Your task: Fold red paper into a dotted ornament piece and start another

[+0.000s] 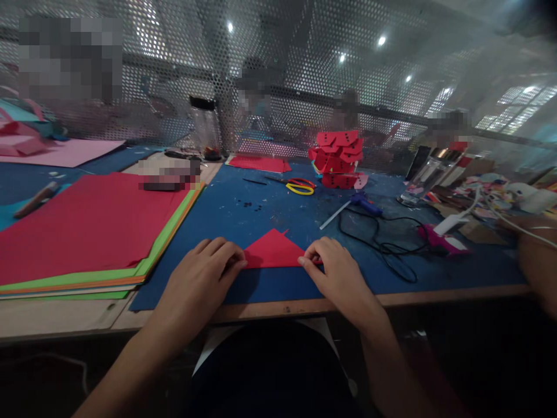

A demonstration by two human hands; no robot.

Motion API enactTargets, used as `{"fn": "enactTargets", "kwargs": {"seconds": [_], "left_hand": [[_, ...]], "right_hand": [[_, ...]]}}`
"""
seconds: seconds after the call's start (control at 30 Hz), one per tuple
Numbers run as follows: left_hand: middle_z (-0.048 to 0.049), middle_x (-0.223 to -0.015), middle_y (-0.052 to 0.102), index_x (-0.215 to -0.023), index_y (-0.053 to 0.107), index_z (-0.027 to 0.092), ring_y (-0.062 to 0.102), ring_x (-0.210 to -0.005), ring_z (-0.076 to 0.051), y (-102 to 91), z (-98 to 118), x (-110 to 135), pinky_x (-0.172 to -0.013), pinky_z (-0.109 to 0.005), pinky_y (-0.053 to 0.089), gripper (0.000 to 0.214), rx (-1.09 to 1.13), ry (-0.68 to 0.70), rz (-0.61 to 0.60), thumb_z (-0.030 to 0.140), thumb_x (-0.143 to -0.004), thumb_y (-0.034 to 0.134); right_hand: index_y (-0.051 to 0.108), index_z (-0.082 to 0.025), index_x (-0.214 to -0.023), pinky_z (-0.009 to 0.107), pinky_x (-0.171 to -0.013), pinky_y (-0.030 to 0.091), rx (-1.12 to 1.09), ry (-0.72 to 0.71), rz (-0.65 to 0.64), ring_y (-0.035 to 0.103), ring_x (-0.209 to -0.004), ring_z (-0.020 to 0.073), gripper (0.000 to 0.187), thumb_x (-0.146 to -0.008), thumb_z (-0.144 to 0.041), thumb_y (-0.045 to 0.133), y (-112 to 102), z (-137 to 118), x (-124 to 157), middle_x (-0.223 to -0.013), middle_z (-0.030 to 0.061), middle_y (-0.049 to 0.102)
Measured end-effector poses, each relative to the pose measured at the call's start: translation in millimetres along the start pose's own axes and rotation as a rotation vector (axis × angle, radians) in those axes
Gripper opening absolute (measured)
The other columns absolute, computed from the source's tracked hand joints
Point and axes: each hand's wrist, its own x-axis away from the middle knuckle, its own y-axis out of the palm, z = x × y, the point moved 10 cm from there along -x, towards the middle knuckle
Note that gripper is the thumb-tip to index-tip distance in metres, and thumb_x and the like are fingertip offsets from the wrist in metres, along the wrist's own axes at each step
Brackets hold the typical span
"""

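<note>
A small red paper [273,251], folded to a triangle, lies on the blue mat [261,215] near the table's front edge. My left hand [204,276] rests on its left corner, fingers bent and pressing down on the fold. My right hand [337,273] pinches the paper's right corner with thumb and fingers closed on it. The lower edge of the paper runs straight between both hands.
A stack of large coloured sheets [87,232], red on top, lies at left. Yellow-handled scissors [298,186], a pile of red cut pieces [339,159], a blue glue gun [363,203] with black cord and a pink tool [439,239] sit further back. Another person's arm [535,255] is at right.
</note>
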Motion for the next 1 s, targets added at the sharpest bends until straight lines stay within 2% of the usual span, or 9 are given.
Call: {"fn": "enactTargets", "kwargs": {"seconds": [1.0], "left_hand": [[-0.0055,-0.1,0.068,-0.093,0.061,0.023,0.056,-0.094,-0.027,0.1,0.3,0.0,-0.084,-0.041,0.042,0.024,-0.003,0.013,0.007,0.036,-0.104,0.045]], "right_hand": [[0.06,-0.024,-0.087,0.036,-0.08,0.04,0.001,-0.002,0.003,0.059,-0.091,0.0226,0.014,-0.099,-0.029,0.062,-0.1,0.1,-0.6,-0.093,0.0026,0.067]]}}
